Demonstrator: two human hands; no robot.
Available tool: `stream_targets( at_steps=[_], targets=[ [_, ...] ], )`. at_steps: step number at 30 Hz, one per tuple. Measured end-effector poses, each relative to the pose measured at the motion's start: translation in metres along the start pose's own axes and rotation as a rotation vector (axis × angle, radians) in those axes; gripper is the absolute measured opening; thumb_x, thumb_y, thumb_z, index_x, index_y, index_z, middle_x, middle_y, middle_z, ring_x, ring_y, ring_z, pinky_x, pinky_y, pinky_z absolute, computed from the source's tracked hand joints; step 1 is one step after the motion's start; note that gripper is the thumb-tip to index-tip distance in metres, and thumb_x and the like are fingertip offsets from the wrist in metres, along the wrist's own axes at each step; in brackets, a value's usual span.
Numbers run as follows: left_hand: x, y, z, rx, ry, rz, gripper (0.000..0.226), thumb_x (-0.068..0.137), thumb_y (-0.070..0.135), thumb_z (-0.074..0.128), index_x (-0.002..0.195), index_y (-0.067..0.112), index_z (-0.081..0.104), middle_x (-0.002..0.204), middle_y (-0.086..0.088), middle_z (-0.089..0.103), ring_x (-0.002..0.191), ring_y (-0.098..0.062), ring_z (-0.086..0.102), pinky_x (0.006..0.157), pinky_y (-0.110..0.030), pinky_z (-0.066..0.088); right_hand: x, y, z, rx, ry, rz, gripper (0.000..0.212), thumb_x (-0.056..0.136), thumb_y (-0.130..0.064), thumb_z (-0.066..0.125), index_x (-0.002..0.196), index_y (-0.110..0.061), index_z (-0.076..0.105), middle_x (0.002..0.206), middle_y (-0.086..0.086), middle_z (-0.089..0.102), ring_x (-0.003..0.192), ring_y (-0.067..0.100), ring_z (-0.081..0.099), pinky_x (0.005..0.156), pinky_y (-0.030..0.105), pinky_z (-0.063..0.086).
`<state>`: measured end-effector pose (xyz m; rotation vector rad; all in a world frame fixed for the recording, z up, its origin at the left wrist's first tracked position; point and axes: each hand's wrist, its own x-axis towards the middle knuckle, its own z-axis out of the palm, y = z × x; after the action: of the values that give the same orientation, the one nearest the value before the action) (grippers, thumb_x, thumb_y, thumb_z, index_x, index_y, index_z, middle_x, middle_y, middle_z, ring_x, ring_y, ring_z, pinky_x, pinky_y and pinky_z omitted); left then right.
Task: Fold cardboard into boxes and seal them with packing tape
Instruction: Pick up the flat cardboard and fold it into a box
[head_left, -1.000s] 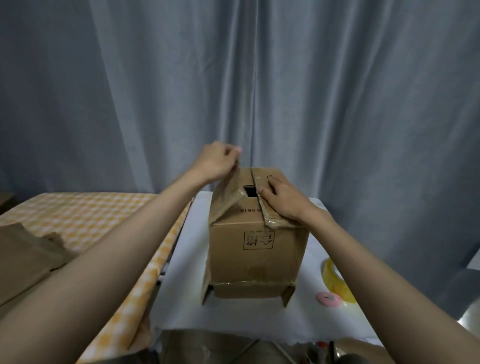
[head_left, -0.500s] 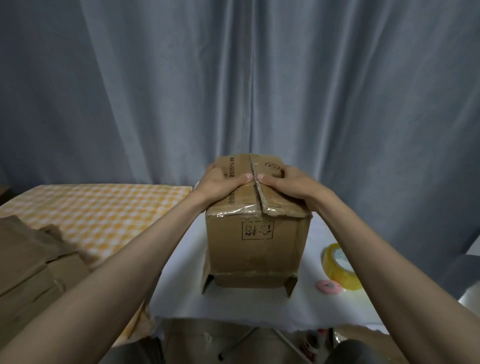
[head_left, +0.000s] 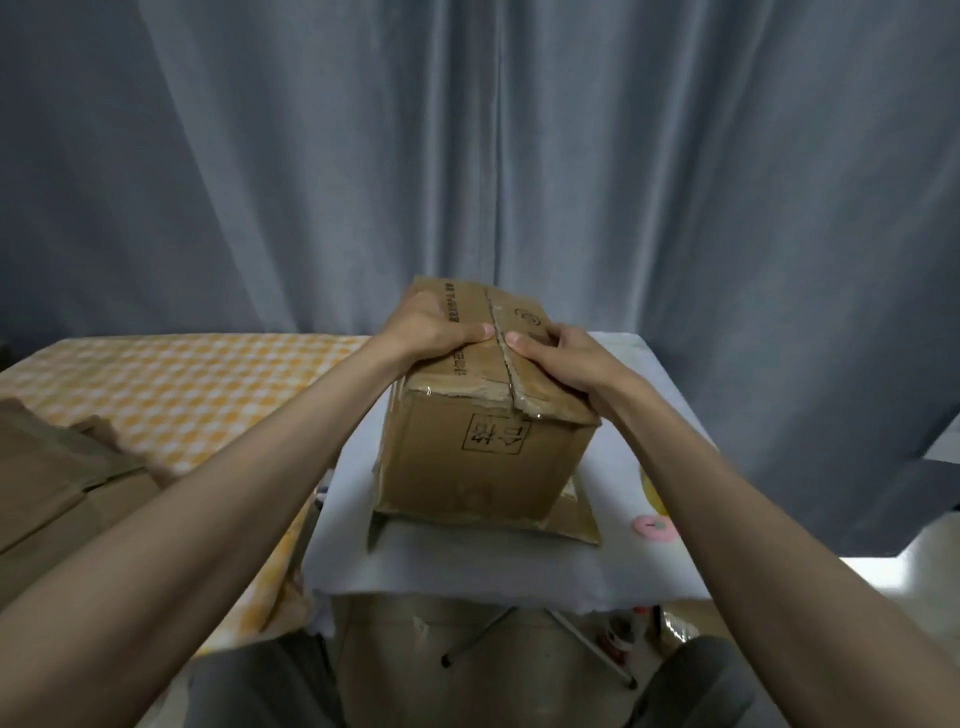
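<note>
Head view shows one cardboard box (head_left: 483, 457) on a white-covered tabletop (head_left: 467, 566), tilted, its lower flaps splayed beneath. Two hands grip its closed top: the left hand (head_left: 431, 332) and right hand (head_left: 566, 364) curl over the side edges, thumbs pressing both flaps flat beside the centre seam. One yellow tape roll (head_left: 652, 491) and one pink disc (head_left: 653, 528) lie right. Flattened cardboard (head_left: 57, 483) rests on a yellow checked cloth (head_left: 192, 395). Grey curtains (head_left: 467, 156) hang behind.
</note>
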<state>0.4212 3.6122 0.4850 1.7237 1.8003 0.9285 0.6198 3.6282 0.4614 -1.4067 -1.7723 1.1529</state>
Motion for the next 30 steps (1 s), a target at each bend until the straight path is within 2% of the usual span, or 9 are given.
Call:
stream_targets(
  at_steps=[3, 8, 14, 17, 20, 23, 25, 28, 30],
  targets=[
    [-0.004, -0.008, 0.000, 0.028, -0.002, 0.018, 0.058, 0.077, 0.047, 0.078, 0.123, 0.014, 0.066, 0.130, -0.010, 0.060, 0.124, -0.027, 0.055, 0.104, -0.043, 0.048, 0.002, 0.008, 0.011, 0.038, -0.003, -0.021, 0.062, 0.086, -0.053, 0.070, 0.135, -0.019, 0.054, 0.119, -0.003, 0.067, 0.101, 0.013, 0.066, 0.081, 0.022, 0.054],
    [-0.006, -0.006, 0.007, 0.003, -0.007, 0.024, 0.064, 0.078, 0.049, 0.078, 0.128, 0.012, 0.063, 0.139, -0.011, 0.053, 0.127, -0.026, 0.053, 0.107, -0.042, 0.045, 0.003, 0.014, 0.002, 0.110, -0.068, 0.005, 0.052, 0.087, -0.048, 0.072, 0.126, -0.016, 0.058, 0.107, -0.004, 0.072, 0.083, 0.004, 0.073, 0.061, 0.013, 0.055],
    [-0.008, 0.000, 0.026, -0.008, 0.040, 0.049, 0.050, 0.076, 0.048, 0.080, 0.115, 0.022, 0.062, 0.136, -0.009, 0.052, 0.129, -0.025, 0.049, 0.107, -0.042, 0.044, -0.001, 0.032, -0.006, 0.166, -0.024, 0.024, 0.050, 0.087, -0.046, 0.073, 0.127, -0.018, 0.060, 0.106, -0.006, 0.072, 0.086, 0.004, 0.071, 0.059, 0.011, 0.053],
    [-0.014, -0.013, 0.031, -0.134, -0.047, 0.007, 0.031, 0.080, 0.038, 0.081, 0.096, 0.034, 0.055, 0.117, 0.000, 0.064, 0.116, -0.020, 0.059, 0.096, -0.031, 0.051, 0.000, 0.040, -0.003, 0.118, 0.037, 0.001, 0.050, 0.087, -0.038, 0.076, 0.130, -0.019, 0.059, 0.115, -0.005, 0.069, 0.098, 0.008, 0.068, 0.075, 0.018, 0.056],
    [-0.025, -0.035, 0.044, -0.210, 0.005, -0.068, 0.035, 0.080, 0.036, 0.081, 0.101, 0.029, 0.055, 0.104, 0.008, 0.065, 0.104, -0.015, 0.065, 0.084, -0.024, 0.054, -0.001, 0.049, 0.007, -0.009, 0.055, -0.052, 0.055, 0.091, -0.040, 0.070, 0.139, -0.020, 0.054, 0.122, -0.008, 0.064, 0.110, 0.013, 0.061, 0.087, 0.023, 0.050],
    [-0.028, -0.041, 0.048, -0.258, 0.028, -0.180, 0.069, 0.073, 0.047, 0.083, 0.125, 0.015, 0.052, 0.125, -0.004, 0.059, 0.106, -0.021, 0.064, 0.090, -0.040, 0.057, 0.002, 0.052, 0.010, -0.038, 0.019, -0.087, 0.055, 0.090, -0.053, 0.065, 0.138, -0.029, 0.053, 0.107, -0.022, 0.062, 0.101, 0.003, 0.061, 0.076, 0.014, 0.044],
    [-0.030, -0.041, 0.049, -0.165, 0.024, -0.220, 0.090, 0.075, 0.054, 0.078, 0.143, 0.008, 0.040, 0.147, -0.009, 0.040, 0.117, -0.025, 0.057, 0.097, -0.044, 0.053, 0.005, 0.051, 0.011, -0.113, -0.010, -0.119, 0.057, 0.091, -0.057, 0.061, 0.140, -0.031, 0.051, 0.107, -0.021, 0.060, 0.102, 0.003, 0.060, 0.074, 0.013, 0.042],
    [-0.042, -0.047, 0.056, 0.131, 0.058, -0.088, 0.089, 0.089, 0.055, 0.062, 0.152, 0.006, 0.023, 0.158, -0.007, 0.020, 0.140, -0.027, 0.031, 0.115, -0.045, 0.033, 0.013, 0.052, 0.020, -0.353, -0.002, -0.153, 0.073, 0.091, -0.064, 0.055, 0.149, -0.025, 0.037, 0.145, -0.001, 0.047, 0.130, 0.023, 0.049, 0.105, 0.041, 0.042],
    [-0.048, -0.048, 0.058, 0.294, 0.092, 0.104, 0.076, 0.097, 0.048, 0.052, 0.155, 0.010, 0.019, 0.164, -0.007, 0.013, 0.150, -0.026, 0.011, 0.122, -0.046, 0.017, 0.018, 0.052, 0.026, -0.461, -0.003, -0.109, 0.084, 0.090, -0.070, 0.050, 0.156, -0.024, 0.024, 0.159, 0.002, 0.030, 0.140, 0.029, 0.039, 0.113, 0.054, 0.033]
  ],
)
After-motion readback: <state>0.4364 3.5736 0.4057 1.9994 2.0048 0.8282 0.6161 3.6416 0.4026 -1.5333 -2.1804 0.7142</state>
